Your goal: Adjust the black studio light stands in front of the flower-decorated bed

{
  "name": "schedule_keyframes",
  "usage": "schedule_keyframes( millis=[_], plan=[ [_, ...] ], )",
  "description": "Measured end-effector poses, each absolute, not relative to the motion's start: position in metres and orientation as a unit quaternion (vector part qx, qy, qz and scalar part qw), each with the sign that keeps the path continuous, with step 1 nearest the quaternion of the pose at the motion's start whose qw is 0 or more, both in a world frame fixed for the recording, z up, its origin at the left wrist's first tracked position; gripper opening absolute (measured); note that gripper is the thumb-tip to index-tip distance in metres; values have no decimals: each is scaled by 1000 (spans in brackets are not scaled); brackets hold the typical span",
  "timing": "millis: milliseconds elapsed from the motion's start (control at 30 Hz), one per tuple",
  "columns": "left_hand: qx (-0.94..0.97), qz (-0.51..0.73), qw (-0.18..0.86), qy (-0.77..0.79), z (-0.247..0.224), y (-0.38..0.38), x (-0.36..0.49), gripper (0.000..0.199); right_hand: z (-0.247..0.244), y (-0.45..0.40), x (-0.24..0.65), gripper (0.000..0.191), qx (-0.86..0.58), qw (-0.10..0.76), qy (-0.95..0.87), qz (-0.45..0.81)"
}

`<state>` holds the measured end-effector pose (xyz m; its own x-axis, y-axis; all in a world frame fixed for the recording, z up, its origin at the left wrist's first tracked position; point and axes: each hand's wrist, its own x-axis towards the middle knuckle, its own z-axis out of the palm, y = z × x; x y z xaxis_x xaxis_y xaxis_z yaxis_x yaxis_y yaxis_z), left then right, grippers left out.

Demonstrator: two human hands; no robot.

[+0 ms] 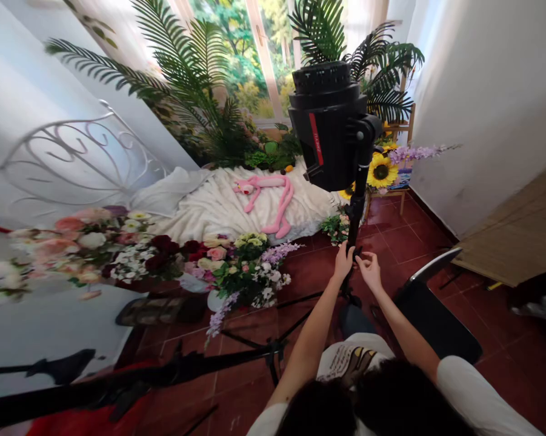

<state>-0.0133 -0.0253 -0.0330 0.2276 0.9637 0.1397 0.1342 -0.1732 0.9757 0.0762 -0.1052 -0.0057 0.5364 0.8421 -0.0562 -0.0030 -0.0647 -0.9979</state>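
Note:
A black studio light with a red stripe on its side sits on top of a black light stand, straight in front of me. My left hand is closed around the stand's pole, below the light. Just to the right, my right hand pinches a small dark knob on the pole; the fingertips partly hide it. Below my hands the pole runs down towards the floor.
A bed with a cream blanket and a pink plush toy lies beyond. Artificial flowers stand along its near side. A black chair is at right. Another black stand's bar crosses the lower left. Palm leaves rise behind.

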Motion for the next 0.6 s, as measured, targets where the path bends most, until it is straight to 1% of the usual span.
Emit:
schedule_keyframes(
  millis=[67,133,267,367,467,533,600],
  plan=[
    [640,435,470,425,-32,-24,-14,43,-8,-101,71,46,-604,633,-221,431],
    [639,432,481,418,-31,-22,-15,43,-8,-97,66,42,-578,639,-158,482],
    [608,440,525,400,-32,-22,-23,45,-2,-95,58,34,-557,666,-151,472],
    [566,440,564,411,-42,-33,-50,49,-5,-102,53,37,-559,669,-139,470],
    [496,420,610,453,-66,-59,-99,53,-13,-116,47,38,-569,646,-134,491],
    [454,412,611,501,-87,-83,-142,54,-19,-124,41,28,-583,607,-132,523],
    [401,413,586,571,-108,-110,-188,54,-25,-128,32,16,-595,563,-137,558]
  ],
)
